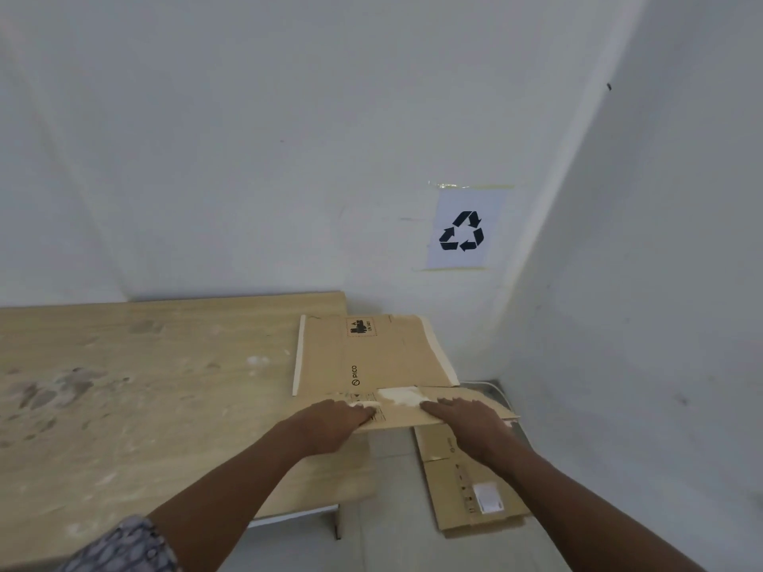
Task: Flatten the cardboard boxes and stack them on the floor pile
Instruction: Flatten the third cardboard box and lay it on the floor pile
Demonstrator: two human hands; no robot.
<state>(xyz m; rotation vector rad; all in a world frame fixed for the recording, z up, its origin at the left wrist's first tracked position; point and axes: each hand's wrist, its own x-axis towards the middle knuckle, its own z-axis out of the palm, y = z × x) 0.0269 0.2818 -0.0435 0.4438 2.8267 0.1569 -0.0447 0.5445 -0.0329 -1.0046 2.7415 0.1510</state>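
While I watch through the head camera, left hand (342, 419) and right hand (468, 419) both lie flat, fingers straight, pressing the near flap of the flattened cardboard box (384, 357). It lies on the right end of the table (144, 386), overhanging the edge. Right of the table, on the floor: floor pile (466, 489), white label unreadable. Box print reads "PICO". Behind the table, the taped wall sheet (464, 231) shows a recycling symbol.

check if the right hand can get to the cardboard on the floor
Probably yes: the right hand presses the flattened box overhanging the table edge, and the floor pile lies just below it, with open space beside the table.
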